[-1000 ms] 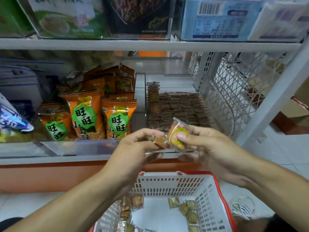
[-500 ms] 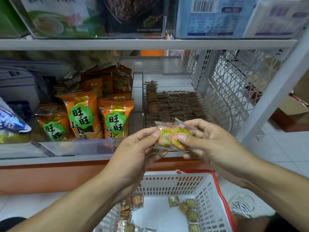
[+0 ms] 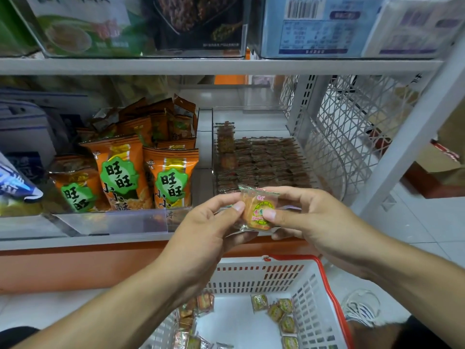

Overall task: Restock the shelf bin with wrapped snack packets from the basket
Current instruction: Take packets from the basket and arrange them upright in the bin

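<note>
Packets pinched between both hands hang just in front of the clear shelf bin [image 3: 261,122], whose open top lies at about 12 o'clock from the fingers, just beyond them. Left hand [image 3: 201,230] pinches the stack of wrapped snack packets [image 3: 256,212] at its 9 o'clock edge with thumb and forefinger; right hand [image 3: 314,217] pinches the 3 o'clock side, thumb on the printed face. How many packets are stacked I cannot tell; one face shows. The packet is nearly square, so no long axis matters. Both hands are equally near the bin. Inside it lies one layer of brown packets in about four rows. Down at 6 o'clock the basket [image 3: 334,298] holds roughly a dozen loose packets. Beside the bin stand three front orange bags [image 3: 171,177]
</note>
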Available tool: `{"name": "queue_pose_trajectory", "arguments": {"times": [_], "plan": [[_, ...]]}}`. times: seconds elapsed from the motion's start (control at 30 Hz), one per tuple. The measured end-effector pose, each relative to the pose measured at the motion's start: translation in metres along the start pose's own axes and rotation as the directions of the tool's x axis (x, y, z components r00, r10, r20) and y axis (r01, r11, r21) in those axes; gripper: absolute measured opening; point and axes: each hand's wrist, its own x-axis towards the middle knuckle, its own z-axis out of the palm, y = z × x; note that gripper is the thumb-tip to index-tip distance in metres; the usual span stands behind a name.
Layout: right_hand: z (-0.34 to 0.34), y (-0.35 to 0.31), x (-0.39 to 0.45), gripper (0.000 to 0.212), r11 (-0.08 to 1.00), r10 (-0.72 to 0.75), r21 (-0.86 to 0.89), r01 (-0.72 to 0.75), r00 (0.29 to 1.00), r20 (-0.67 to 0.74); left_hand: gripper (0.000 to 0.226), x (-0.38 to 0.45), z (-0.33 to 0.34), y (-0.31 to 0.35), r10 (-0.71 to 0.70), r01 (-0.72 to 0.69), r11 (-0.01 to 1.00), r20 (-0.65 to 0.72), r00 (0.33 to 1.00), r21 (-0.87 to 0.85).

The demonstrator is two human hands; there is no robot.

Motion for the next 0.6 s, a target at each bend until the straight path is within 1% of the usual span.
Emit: {"name": "queue_pose_trajectory", "arguments": {"times": [0.07,0.1,0.13,0.2,0.23,0.27,0.33,0.43,0.47,0.53,0.6], "plan": [[-0.001,0.0,0.003,0.031,1.0,0.011,-0.029,-0.011,1.0,-0.029,0.02,-0.001,0.001,0.001,0.058,-0.055,0.997,-0.056,0.997,0.051],[-0.002,0.001,0.005,0.033,0.999,0.013,-0.043,-0.015,0.999,-0.032,0.016,-0.001,0.001,0.002,0.125,-0.113,0.986,-0.095,0.988,0.122],[-0.001,0.001,0.008,0.033,0.998,0.014,-0.06,-0.015,0.999,-0.029,0.013,-0.002,0.0,0.003,0.216,-0.182,0.956,-0.133,0.967,0.228],[0.001,0.002,0.015,0.032,0.997,-0.002,-0.078,-0.002,0.999,-0.049,0.012,-0.004,-0.002,0.003,0.418,-0.308,0.836,-0.162,0.894,0.455],[0.001,0.003,0.022,0.031,0.996,-0.022,-0.086,0.014,0.996,-0.087,0.016,-0.004,-0.002,0.003,0.486,-0.343,0.771,-0.148,0.861,0.536],[0.001,0.003,0.033,0.03,0.992,-0.049,-0.12,0.032,0.988,-0.145,0.021,-0.004,-0.002,0.003,0.524,-0.359,0.72,-0.127,0.842,0.594],[0.0,0.003,0.061,0.028,0.962,-0.107,-0.272,0.032,0.958,-0.266,0.034,-0.002,-0.003,0.0,0.527,-0.335,0.652,-0.089,0.845,0.68],[0.001,0.006,0.11,0.03,0.87,-0.151,-0.491,-0.048,0.921,-0.358,0.058,0.004,-0.002,-0.005,0.426,-0.218,0.6,-0.076,0.901,0.77],[0.002,0.008,0.125,0.028,0.844,-0.149,-0.531,-0.078,0.917,-0.371,0.064,0.006,-0.002,-0.006,0.398,-0.19,0.597,-0.082,0.914,0.779],[0.004,0.008,0.149,0.022,0.831,-0.113,-0.544,-0.116,0.923,-0.368,0.071,0.01,-0.002,-0.007,0.364,-0.162,0.608,-0.092,0.927,0.777],[0.006,0.006,0.166,0.015,0.789,-0.07,-0.601,-0.13,0.952,-0.298,0.074,0.014,-0.003,-0.006,0.345,-0.152,0.617,-0.092,0.934,0.772]]}}
